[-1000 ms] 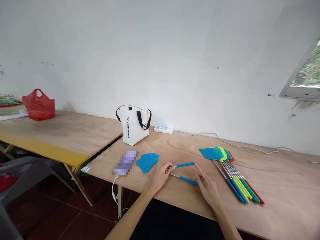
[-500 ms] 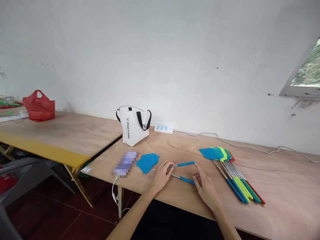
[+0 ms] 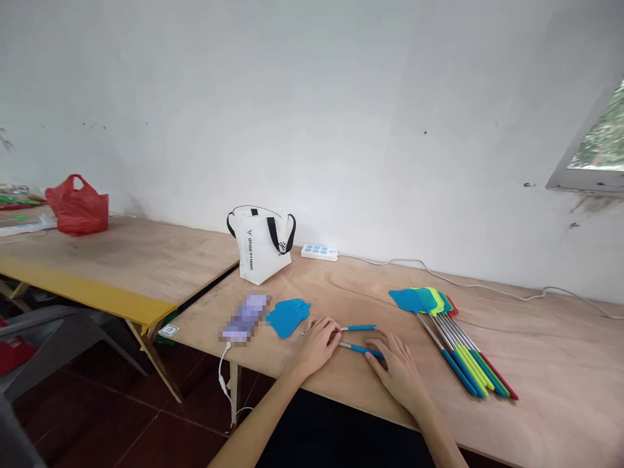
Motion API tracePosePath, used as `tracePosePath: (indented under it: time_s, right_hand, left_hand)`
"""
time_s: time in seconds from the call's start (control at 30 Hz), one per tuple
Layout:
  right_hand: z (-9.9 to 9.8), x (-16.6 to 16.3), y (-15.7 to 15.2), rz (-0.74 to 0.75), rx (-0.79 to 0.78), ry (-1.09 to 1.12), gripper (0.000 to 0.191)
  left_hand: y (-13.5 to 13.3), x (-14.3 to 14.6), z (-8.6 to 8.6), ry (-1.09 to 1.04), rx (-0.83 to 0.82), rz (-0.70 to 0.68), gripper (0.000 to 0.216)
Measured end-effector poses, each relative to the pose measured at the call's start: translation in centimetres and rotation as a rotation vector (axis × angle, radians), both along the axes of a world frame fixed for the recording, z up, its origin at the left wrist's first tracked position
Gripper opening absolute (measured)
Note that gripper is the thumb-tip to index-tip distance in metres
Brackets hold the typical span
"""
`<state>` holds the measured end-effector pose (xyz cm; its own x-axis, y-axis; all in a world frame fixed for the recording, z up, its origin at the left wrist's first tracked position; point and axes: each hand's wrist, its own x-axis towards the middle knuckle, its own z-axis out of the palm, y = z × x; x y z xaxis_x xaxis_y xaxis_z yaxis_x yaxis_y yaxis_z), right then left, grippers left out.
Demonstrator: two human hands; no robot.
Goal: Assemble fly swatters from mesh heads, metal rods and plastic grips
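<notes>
Two fly swatter handles, each a metal rod with a blue grip, lie side by side on the table; the farther handle (image 3: 361,328) and the nearer handle (image 3: 365,350) point right. My left hand (image 3: 319,343) covers their metal middles, its fingers closed over the rods. At the blue ends is my right hand (image 3: 396,367), fingers apart and low on the table, the thumb side by the nearer grip. Left of my left hand lies a small stack of blue swatter heads (image 3: 287,318). To the right, several fly swatters (image 3: 453,338) with blue, yellow-green, green and red grips lie in a fanned row.
A phone (image 3: 245,318) with a white cable lies near the table's left edge. Behind it stand a white bag (image 3: 260,253) with black straps and a power strip (image 3: 319,252) by the wall. A red plastic bag (image 3: 80,208) sits on the adjoining table (image 3: 146,253).
The farther handle's blue end has dropped lower, toward the table. My left hand has flattened over the rods. My right hand's fingers have come down from the upper grip's tip and spread.
</notes>
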<state>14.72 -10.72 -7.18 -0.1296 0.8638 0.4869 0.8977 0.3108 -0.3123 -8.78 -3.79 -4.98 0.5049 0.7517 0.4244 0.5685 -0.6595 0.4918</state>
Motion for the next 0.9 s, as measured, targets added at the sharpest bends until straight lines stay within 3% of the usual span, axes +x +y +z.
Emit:
tracePosePath:
  time_s: [0.2,0.4,0.67,0.9]
  right_hand:
    - [-1.3,0.5,0.5,-0.039,0.023,-0.037,0.028]
    - [-2.1,0.8,0.9,-0.053,-0.025,-0.048,0.032]
    - [-1.7,0.4,0.7,-0.058,0.014,-0.03,0.031]
    - [-1.0,0.3,0.7,-0.03,0.019,0.01,0.023]
  left_hand:
    - [-0.4,0.1,0.3,0.024,0.004,-0.084,0.006]
    - [-0.5,-0.1,0.6,0.06,0.014,-0.152,0.021]
    - [-0.5,0.1,0.6,0.07,0.036,-0.092,0.029]
    - [0.1,0.2,-0.3,0.041,0.044,-0.005,0.023]
